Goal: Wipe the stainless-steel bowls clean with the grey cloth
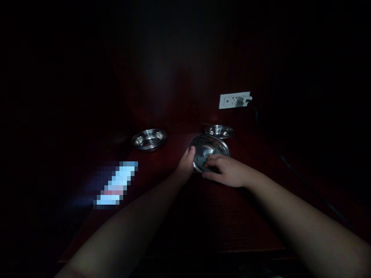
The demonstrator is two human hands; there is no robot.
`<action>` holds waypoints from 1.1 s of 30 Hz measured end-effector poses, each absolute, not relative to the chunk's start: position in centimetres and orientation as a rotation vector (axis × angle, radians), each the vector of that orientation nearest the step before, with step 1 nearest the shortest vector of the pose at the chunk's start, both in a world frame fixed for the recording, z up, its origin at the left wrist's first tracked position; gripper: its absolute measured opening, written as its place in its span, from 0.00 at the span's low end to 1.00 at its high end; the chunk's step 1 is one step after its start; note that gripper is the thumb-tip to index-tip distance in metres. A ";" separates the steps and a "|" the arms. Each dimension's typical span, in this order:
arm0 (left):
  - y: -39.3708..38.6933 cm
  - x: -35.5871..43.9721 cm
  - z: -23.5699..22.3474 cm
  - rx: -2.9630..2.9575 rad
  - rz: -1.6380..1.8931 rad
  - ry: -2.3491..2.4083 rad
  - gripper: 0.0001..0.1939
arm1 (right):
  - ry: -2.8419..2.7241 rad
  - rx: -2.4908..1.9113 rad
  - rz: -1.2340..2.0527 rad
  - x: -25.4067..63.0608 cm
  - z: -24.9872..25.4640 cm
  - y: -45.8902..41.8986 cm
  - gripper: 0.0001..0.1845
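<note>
A shiny metal bowl (211, 143) is tilted up above the dark red table, its inside facing me. My left hand (186, 166) grips its left rim, the thumb over the edge. Inside the bowl, my right hand (227, 170) is closed with bent fingers on a greyish cloth (202, 159), pressed near the lower part of the bowl. The fingertips are partly hidden, and dim light blurs the cloth's outline.
Stacked metal bowls (149, 139) stand at the left, and another metal bowl (219, 131) sits behind the held one. A white wall socket (234, 100) has a plug in it; a cable (290, 166) runs down the right. A bright pixelated patch (117, 185) lies at the left.
</note>
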State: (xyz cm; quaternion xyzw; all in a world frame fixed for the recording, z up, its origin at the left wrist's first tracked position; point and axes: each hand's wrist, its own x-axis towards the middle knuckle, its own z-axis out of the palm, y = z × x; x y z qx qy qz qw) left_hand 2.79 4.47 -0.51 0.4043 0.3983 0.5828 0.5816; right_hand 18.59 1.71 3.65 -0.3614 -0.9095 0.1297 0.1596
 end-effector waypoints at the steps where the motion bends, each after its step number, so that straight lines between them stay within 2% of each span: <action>1: 4.5 2.9 -0.4 0.917 1.381 0.948 0.20 | -2.600 -1.026 0.349 18.6 3.7 1.6 0.21; 6: 4.5 3.0 -0.5 0.845 1.421 0.981 0.20 | -2.628 -1.024 0.210 18.5 3.5 1.6 0.25; 12: 4.7 2.7 -0.7 0.815 1.421 0.859 0.19 | -2.631 -1.123 0.034 17.8 3.0 1.7 0.15; 16: 4.6 2.2 -0.2 0.743 1.270 0.688 0.21 | -2.646 -1.111 -0.004 17.6 3.2 1.7 0.16; 23: 4.4 0.7 0.9 0.731 0.988 0.589 0.33 | -2.644 -0.971 0.042 18.1 3.7 1.5 0.17; 29: 4.7 0.6 0.8 0.676 1.005 0.691 0.23 | -2.659 -1.015 0.039 18.2 3.0 2.1 0.24; 33: 4.8 1.2 0.4 0.624 1.107 0.693 0.20 | -2.680 -1.056 -0.056 17.7 2.6 2.3 0.25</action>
